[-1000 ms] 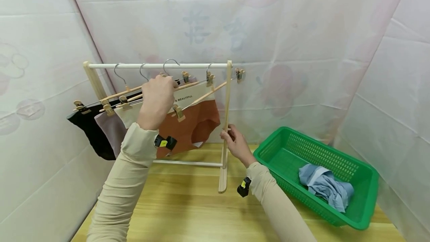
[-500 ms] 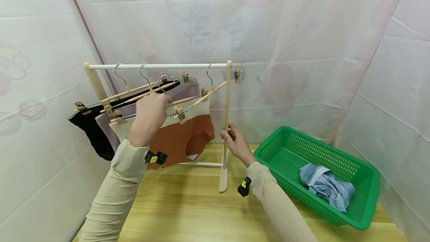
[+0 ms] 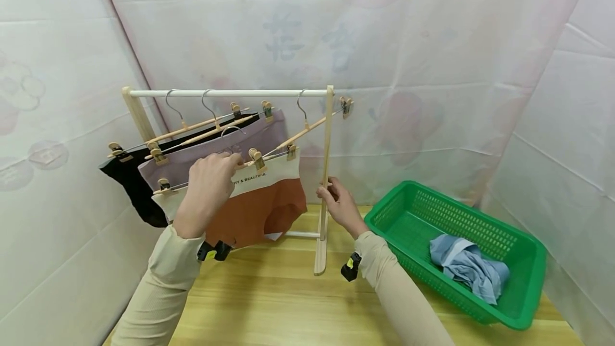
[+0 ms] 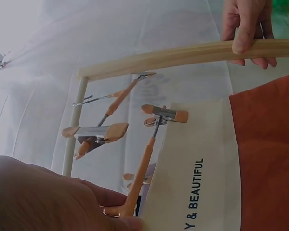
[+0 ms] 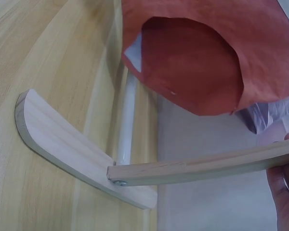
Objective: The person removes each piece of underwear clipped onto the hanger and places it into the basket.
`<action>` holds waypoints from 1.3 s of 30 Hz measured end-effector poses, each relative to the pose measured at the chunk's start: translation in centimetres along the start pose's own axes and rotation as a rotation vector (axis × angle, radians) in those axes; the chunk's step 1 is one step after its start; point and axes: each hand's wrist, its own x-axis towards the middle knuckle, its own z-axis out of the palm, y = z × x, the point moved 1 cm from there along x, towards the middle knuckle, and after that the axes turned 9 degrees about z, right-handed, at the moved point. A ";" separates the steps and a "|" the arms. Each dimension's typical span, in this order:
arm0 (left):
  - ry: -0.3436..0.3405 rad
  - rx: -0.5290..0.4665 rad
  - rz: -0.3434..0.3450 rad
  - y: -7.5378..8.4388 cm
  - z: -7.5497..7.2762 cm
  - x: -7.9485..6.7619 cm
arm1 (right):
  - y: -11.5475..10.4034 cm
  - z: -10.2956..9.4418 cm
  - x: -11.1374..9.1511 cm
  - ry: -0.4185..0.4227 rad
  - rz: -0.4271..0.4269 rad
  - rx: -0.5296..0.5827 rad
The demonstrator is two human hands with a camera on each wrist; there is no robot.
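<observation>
My left hand point(image 3: 209, 188) pinches the wooden bar of a clip hanger point(image 4: 142, 178), whose metal hook stands below the rail and apart from it. From its clips hang rust-orange underpants point(image 3: 250, 215) with a cream waistband lettered "& BEAUTIFUL". My right hand point(image 3: 343, 210) grips the right wooden upright of the small clothes rack point(image 3: 329, 138). An unloaded clip hanger point(image 3: 307, 131) hangs at the rail's right end; its near clip overlaps the cream waistband in the head view. Further left on the rail hang lavender underpants point(image 3: 261, 131) and black underpants point(image 3: 129, 175).
A green plastic basket point(image 3: 408, 271) stands on the wooden table point(image 3: 274, 303) at the right. Crumpled light-blue cloth point(image 3: 468, 266) lies in it. The rack's foot point(image 5: 67, 144) rests on the table. Pale printed curtains point(image 3: 432, 68) close in the back and sides.
My left hand has brought the hanger with the rust-orange underpants down from the rail and toward me, its hook coming away from the rail. My right hand stays on the upright.
</observation>
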 end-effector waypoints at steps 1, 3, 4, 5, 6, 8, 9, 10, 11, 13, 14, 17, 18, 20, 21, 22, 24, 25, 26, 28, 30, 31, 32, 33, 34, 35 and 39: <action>0.008 0.000 0.006 0.1 0.0 -0.2 | 0.1 0.0 0.0 0.000 0.001 0.001; 0.019 0.005 0.011 0.2 -0.1 -0.7 | 0.2 0.0 0.1 0.001 0.002 0.000; 0.026 0.002 0.012 0.2 -0.1 -0.9 | 0.2 0.0 0.1 0.002 0.000 -0.002; 0.029 0.003 0.010 0.2 -0.2 -1.2 | 0.1 0.0 0.1 0.004 -0.001 -0.003; 0.035 0.004 0.009 0.2 -0.2 -1.5 | 0.1 0.0 0.1 0.006 -0.001 -0.005; 0.048 0.007 0.009 0.3 -0.3 -2.0 | 0.0 0.0 0.1 0.008 -0.004 -0.010; 0.057 0.004 0.011 0.3 -0.3 -2.2 | 0.0 0.0 0.1 0.010 -0.006 -0.013; 0.065 0.001 0.013 0.3 -0.3 -2.4 | -0.1 0.0 0.0 0.010 -0.008 -0.015; 0.072 0.000 0.015 0.4 -0.2 -2.7 | -0.2 0.1 0.0 0.010 -0.007 -0.014; 0.087 -0.008 0.018 0.4 -0.2 -3.2 | -0.2 0.1 0.0 0.010 -0.009 -0.013; 0.096 -0.012 0.019 0.5 -0.2 -3.4 | -0.2 0.1 0.0 0.010 -0.010 -0.011; 0.118 -0.018 0.025 0.7 -0.1 -4.3 | -0.4 0.1 0.0 0.004 -0.015 -0.005; 0.126 -0.020 0.030 0.9 -0.1 -4.6 | -0.3 0.1 0.0 -0.001 -0.011 -0.002; 0.141 -0.016 0.047 1.2 0.0 -5.1 | -0.3 0.1 0.1 -0.007 -0.008 0.001; 0.146 -0.016 0.054 1.4 0.1 -5.3 | -0.4 0.0 0.1 -0.008 -0.003 0.001; 0.147 -0.015 0.061 1.6 0.2 -5.5 | -0.4 0.0 0.1 -0.011 0.003 0.001; 0.147 -0.011 0.071 2.0 0.2 -5.9 | -0.3 -0.1 0.2 -0.015 0.012 -0.001; 0.146 -0.007 0.075 2.2 0.3 -6.0 | -0.3 -0.2 0.2 -0.015 0.009 -0.001; 0.143 -0.007 0.075 2.4 0.3 -6.1 | -0.3 -0.3 0.2 -0.017 0.006 -0.008; 0.134 0.000 0.083 2.8 0.4 -6.4 | -0.4 -0.3 0.1 -0.027 0.007 -0.010; 0.133 0.007 0.093 3.2 0.4 -6.5 | -0.5 -0.5 0.1 -0.036 0.004 -0.019; 0.132 0.009 0.098 3.3 0.4 -6.5 | -0.6 -0.6 0.1 -0.042 0.001 -0.027; 0.133 0.012 0.104 3.5 0.4 -6.5 | -0.7 -0.7 0.1 -0.050 0.001 -0.039; 0.135 0.013 0.110 3.7 0.3 -6.6 | -0.8 -0.8 0.2 -0.062 0.000 -0.043; 0.139 0.012 0.114 3.9 0.2 -6.6 | -0.9 -1.0 0.2 -0.073 -0.001 -0.046; 0.141 0.015 0.118 4.0 0.2 -6.6 | -1.1 -1.3 0.2 -0.084 0.003 -0.052; 0.147 0.016 0.134 4.7 -0.2 -6.4 | -2.0 -2.9 -0.3 -0.123 0.020 -0.094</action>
